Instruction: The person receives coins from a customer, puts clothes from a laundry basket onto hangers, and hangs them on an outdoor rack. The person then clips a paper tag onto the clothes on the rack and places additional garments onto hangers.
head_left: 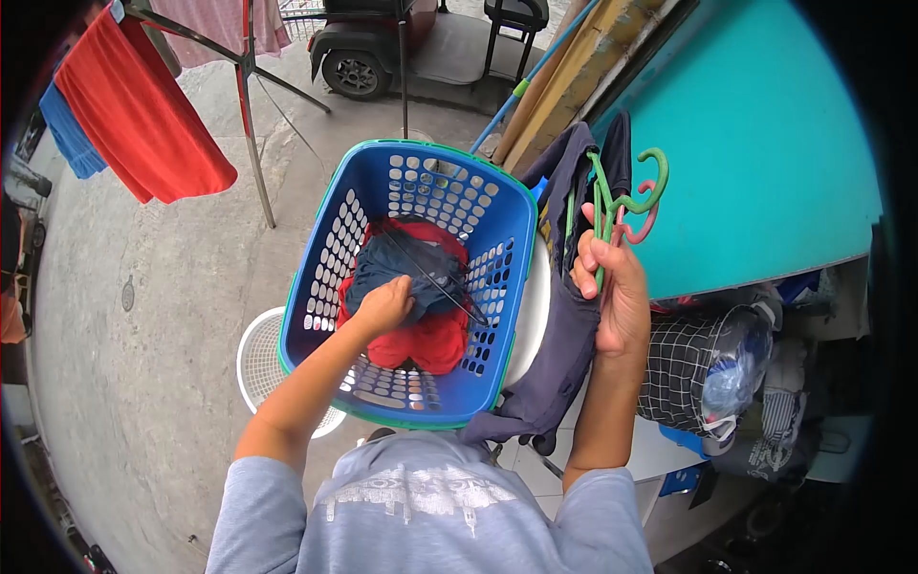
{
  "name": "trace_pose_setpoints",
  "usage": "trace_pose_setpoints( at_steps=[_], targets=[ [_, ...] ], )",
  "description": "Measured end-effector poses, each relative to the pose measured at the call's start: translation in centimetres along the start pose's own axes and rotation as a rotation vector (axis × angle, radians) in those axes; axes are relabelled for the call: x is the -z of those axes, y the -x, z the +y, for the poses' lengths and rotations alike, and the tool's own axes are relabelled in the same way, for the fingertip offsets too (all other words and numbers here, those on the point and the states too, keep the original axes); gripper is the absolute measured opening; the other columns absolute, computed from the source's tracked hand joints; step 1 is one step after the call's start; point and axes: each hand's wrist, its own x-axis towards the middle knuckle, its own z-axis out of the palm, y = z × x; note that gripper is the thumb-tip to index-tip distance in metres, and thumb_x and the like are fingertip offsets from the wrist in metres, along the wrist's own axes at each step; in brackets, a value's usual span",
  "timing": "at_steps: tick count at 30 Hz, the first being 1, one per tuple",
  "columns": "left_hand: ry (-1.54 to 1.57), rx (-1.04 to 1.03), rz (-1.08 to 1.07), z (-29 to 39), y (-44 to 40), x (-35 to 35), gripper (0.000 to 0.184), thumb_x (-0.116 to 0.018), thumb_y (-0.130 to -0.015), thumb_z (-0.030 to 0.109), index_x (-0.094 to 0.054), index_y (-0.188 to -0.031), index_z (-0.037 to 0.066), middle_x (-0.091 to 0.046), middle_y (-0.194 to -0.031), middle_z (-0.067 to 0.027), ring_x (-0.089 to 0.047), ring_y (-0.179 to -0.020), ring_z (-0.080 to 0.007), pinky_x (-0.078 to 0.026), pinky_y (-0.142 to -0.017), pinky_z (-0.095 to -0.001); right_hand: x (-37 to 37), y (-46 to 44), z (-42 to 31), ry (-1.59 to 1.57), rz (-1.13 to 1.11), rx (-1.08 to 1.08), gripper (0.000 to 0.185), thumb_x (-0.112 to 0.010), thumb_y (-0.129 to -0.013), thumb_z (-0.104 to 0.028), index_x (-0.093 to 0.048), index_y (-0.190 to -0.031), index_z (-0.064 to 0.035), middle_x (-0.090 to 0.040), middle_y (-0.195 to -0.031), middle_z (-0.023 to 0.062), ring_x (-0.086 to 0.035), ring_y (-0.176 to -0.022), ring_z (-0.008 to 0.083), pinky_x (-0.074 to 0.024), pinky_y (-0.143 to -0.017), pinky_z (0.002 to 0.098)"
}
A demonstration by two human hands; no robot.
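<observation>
My left hand [385, 304] reaches into the blue laundry basket [521, 234], its fingers closed on a dark blue garment [387, 263]. Red cloth [435, 344] lies under and around that garment. Across the top of the pile rests a thin black hanger [430, 266]. To the right of the basket, my right hand [617, 287] is raised and wrapped round a green hanger [602, 206]. A pink hanger [650, 215] shows close behind the green one. Dark purple-grey clothing [559, 354] hangs down beside this hand; how it is attached is partly hidden.
A white perforated basket [258, 368] sits partly beneath the blue one. At upper left, a red towel [143, 115] hangs from a metal rack [247, 67]. A turquoise panel [736, 143] and a black checked basket [679, 368] are at right. A parked vehicle [359, 72] stands behind.
</observation>
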Motion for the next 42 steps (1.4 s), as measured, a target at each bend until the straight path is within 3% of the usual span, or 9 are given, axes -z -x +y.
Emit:
trace_pose_setpoints(
  at_steps=[11, 14, 17, 24, 28, 30, 37, 40, 42],
  targets=[
    [-0.485, 0.015, -0.228, 3.4, -2.6, -7.2, 0.021, -0.052, -0.083, 0.022, -0.05, -0.102, 0.012, -0.058, -0.086, -0.0114, -0.06, -0.083, -0.0262, -0.048, -0.069, -0.0394, -1.1, 0.5, 0.9, -0.057, -0.039, -0.022, 0.045, -0.056, -0.078, -0.007, -0.042, -0.12, 0.0024, -0.049, -0.072, 0.0059, -0.047, -0.05, 0.0124, -0.0397, -0.047, 0.021],
    [-0.135, 0.059, -0.072, 1.8, -3.0, -6.1, 0.014, -0.051, -0.084, 0.019, -0.051, -0.095, 0.01, -0.058, -0.089, -0.0141, -0.06, -0.086, -0.0263, -0.046, -0.072, -0.04, -1.1, 0.7, 0.6, -0.039, -0.067, -0.009, 0.043, -0.054, -0.08, -0.009, -0.041, -0.119, 0.0025, -0.049, -0.072, 0.0066, -0.048, -0.051, 0.0127, -0.0402, -0.048, 0.0214],
    [0.034, 0.123, 0.049, 2.4, -3.9, 0.8, 0.019, -0.045, -0.086, 0.012, -0.052, -0.103, 0.008, -0.059, -0.092, -0.0149, -0.058, -0.09, -0.0315, -0.046, -0.072, -0.0385, -1.5, 0.6, 0.3, -0.025, -0.069, 0.016, 0.042, -0.052, -0.082, -0.012, -0.041, -0.119, 0.0026, -0.049, -0.072, 0.0072, -0.048, -0.051, 0.0132, -0.0407, -0.048, 0.0217],
    [1.196, 0.132, 0.615, 7.1, 3.0, 27.1, 0.019, -0.046, -0.093, 0.018, -0.052, -0.109, 0.008, -0.055, -0.097, 0.0012, -0.053, -0.085, -0.0056, -0.044, -0.074, -0.0209, -3.0, 0.1, 1.0, 0.011, -0.168, -0.017, 0.041, -0.049, -0.085, -0.015, -0.04, -0.122, 0.0006, -0.051, -0.076, 0.0096, -0.052, -0.055, 0.0158, -0.0449, -0.052, 0.0249],
    [0.822, -0.257, 0.878, 6.8, 14.4, 41.9, 0.035, -0.036, -0.097, 0.023, -0.048, -0.118, -0.002, -0.06, -0.104, -0.0123, -0.06, -0.096, -0.0166, -0.052, -0.08, -0.027, -6.1, -1.0, 5.2, -0.018, -0.23, -0.118, 0.033, -0.049, -0.085, -0.013, -0.04, -0.115, -0.0034, -0.054, -0.081, 0.0108, -0.056, -0.061, 0.0186, -0.0461, -0.056, 0.0279],
    [0.595, -0.103, 1.165, 7.4, 20.0, 47.1, 0.032, -0.04, -0.095, 0.021, -0.05, -0.116, -0.002, -0.061, -0.103, -0.012, -0.06, -0.096, -0.016, -0.053, -0.078, -0.0259, -8.1, -1.6, 8.9, -0.001, -0.227, -0.18, 0.028, -0.049, -0.084, -0.012, -0.042, -0.111, -0.0058, -0.055, -0.083, 0.0106, -0.058, -0.064, 0.019, -0.0454, -0.062, 0.0284],
    [0.606, 0.136, 1.247, 9.7, 25.8, 46.9, 0.027, -0.051, -0.091, 0.021, -0.054, -0.113, 0.007, -0.06, -0.097, -0.0008, -0.057, -0.084, -0.0062, -0.046, -0.073, -0.0193, -6.6, -4.4, 27.4, 0.355, 0.031, -0.606, 0.025, -0.056, -0.072, -0.006, -0.05, -0.096, -0.0092, -0.051, -0.084, 0.0033, -0.05, -0.08, 0.0156, -0.0418, -0.073, 0.0302],
    [0.645, 0.326, 1.18, 5.2, 29.3, 43.6, 0.027, -0.051, -0.091, 0.024, -0.053, -0.112, 0.009, -0.058, -0.092, 0.0024, -0.055, -0.081, -0.0038, -0.043, -0.07, -0.0193, -0.2, -6.9, 34.0, 0.199, 0.036, -0.563, 0.031, -0.051, -0.071, -0.003, -0.049, -0.101, -0.0042, -0.057, -0.105, 0.0157, -0.057, -0.098, 0.031, -0.0417, -0.087, 0.0526],
    [0.636, 0.448, 1.131, 3.4, 31.8, 41.4, 0.026, -0.052, -0.091, 0.027, -0.054, -0.11, 0.01, -0.056, -0.089, 0.0045, -0.053, -0.078, -0.0019, -0.041, -0.067, -0.0181, 1.7, -7.1, 35.2, 0.355, 0.074, -0.404, 0.031, -0.054, -0.07, -0.006, -0.049, -0.101, -0.0021, -0.055, -0.103, 0.0156, -0.055, -0.097, 0.0294, -0.0414, -0.085, 0.052]
  ],
)
